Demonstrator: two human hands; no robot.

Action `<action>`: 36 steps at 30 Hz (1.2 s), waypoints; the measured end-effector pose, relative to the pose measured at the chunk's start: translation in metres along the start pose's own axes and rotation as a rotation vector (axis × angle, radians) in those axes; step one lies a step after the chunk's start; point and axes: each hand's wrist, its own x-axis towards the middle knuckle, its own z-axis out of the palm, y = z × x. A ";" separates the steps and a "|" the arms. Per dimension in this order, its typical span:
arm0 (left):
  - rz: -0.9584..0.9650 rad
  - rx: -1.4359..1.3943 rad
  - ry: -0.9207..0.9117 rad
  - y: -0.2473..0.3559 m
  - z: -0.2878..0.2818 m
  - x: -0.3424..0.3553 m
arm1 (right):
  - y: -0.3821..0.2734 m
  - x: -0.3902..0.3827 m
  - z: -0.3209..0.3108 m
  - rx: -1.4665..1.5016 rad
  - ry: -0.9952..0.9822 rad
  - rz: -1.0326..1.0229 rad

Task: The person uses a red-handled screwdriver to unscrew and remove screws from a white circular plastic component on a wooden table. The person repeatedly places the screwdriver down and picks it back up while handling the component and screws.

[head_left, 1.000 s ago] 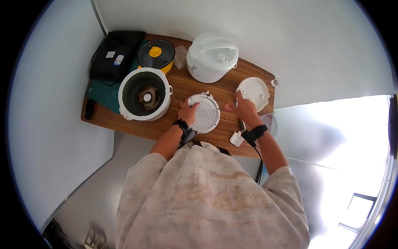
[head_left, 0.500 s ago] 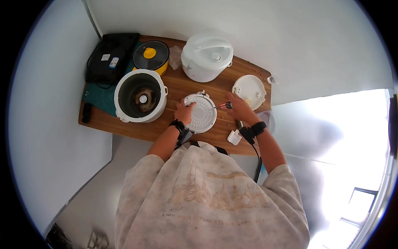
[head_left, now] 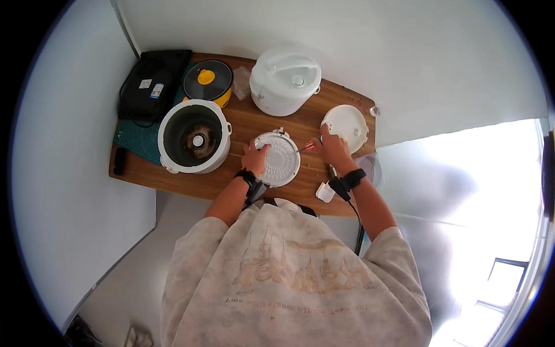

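Observation:
The round white rice-cooker lid part (head_left: 280,159), with a ribbed, dimpled middle and a hinge tab at its far edge, lies flat on the table before me. My left hand (head_left: 254,159) grips its left rim, thumb on top. My right hand (head_left: 335,149) is closed on a screwdriver (head_left: 310,147) with a red and black handle. Its thin shaft points left to the lid part's right edge; I cannot tell whether the tip touches it. Just beyond my right hand lies a white round cover (head_left: 348,122), partly hidden by the fingers.
Left of the lid part stands an open rice-cooker body (head_left: 224,151) with a stained bottom. Behind are a yellow pot with a glass lid (head_left: 209,82), a black case (head_left: 153,87) and a closed white rice cooker (head_left: 284,84). A small white part (head_left: 325,192) lies near the front edge.
My right hand has shifted slightly and its grip on the screwdriver has turned, with the handle at a changed angle. My left hand stays on the lid part. The whole view has moved slightly.

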 end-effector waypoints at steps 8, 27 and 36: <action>0.007 -0.002 0.012 0.000 -0.001 0.000 | 0.000 0.001 -0.003 -0.090 -0.039 -0.081; 0.026 0.002 0.042 -0.002 0.007 0.001 | 0.008 0.001 0.010 0.054 0.153 -0.260; 0.065 -0.079 0.061 -0.016 0.018 0.015 | 0.002 -0.002 0.004 -0.005 0.023 0.029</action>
